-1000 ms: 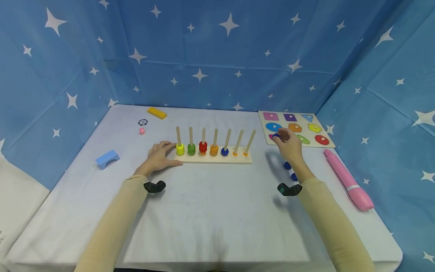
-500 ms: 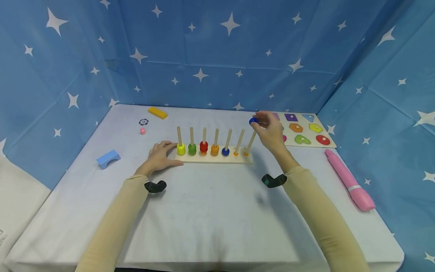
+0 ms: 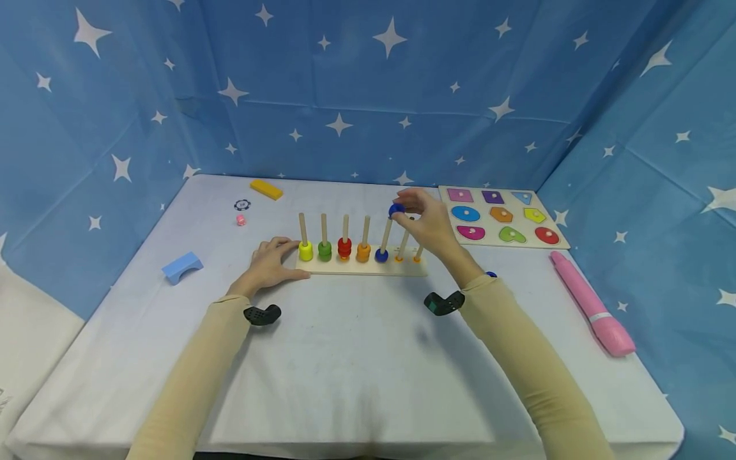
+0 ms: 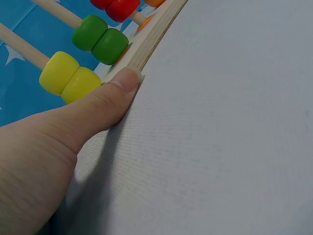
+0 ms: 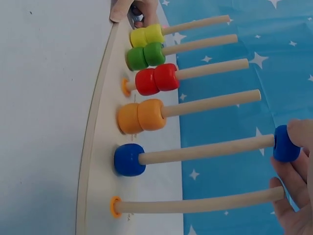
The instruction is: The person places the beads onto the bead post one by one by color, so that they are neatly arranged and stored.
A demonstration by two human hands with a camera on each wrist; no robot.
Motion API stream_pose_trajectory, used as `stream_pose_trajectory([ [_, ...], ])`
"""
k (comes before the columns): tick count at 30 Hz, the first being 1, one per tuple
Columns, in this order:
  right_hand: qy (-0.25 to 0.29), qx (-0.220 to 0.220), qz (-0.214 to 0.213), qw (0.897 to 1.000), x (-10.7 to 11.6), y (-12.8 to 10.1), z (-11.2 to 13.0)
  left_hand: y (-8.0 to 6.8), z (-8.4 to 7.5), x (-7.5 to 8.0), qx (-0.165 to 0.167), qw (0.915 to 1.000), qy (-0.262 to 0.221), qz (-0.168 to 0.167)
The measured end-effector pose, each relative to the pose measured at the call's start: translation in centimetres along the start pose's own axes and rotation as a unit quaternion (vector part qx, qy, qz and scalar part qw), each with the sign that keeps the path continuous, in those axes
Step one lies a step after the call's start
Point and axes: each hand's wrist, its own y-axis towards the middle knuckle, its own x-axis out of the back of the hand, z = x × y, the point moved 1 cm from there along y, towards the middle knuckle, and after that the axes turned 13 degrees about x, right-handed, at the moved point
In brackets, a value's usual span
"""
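Observation:
A wooden peg board (image 3: 368, 269) stands mid-table with a row of upright pegs. Pairs of yellow (image 5: 147, 35), green (image 5: 145, 56), red (image 5: 157, 79) and orange beads (image 5: 142, 116) sit on the first pegs. One blue bead (image 5: 129, 160) lies at the foot of the fifth peg (image 5: 208, 150). My right hand (image 3: 428, 220) pinches another blue bead (image 5: 286, 143) at that peg's tip. The last two pegs carry no beads. My left hand (image 3: 267, 265) holds the board's left end, its thumb (image 4: 115, 95) against the front edge.
A shape puzzle (image 3: 481, 234) and a pink folded umbrella (image 3: 592, 305) lie on the right. Beside the right sleeve a loose blue bead (image 3: 491, 274) partly shows. Toward the left are a blue arch block (image 3: 182, 268), yellow block (image 3: 266, 190), chip (image 3: 242, 205) and small pink piece (image 3: 240, 220).
My right hand has carried the blue bead leftward from over the shape puzzle to the top of the fifth peg. The left hand has stayed on the board's end.

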Motion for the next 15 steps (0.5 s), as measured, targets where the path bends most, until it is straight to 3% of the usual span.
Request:
stream_pose_trajectory([
  [9,-0.006,0.018,0.03,0.999,-0.65,-0.04,0.09,0.01,0.01,0.06,-0.007,0.9999,0.005,-0.005],
  [15,-0.015,0.014,0.012,1.0,-0.54,-0.11,-0.15,-0.1,-0.04,0.11,-0.005,1.0,0.006,-0.003],
])
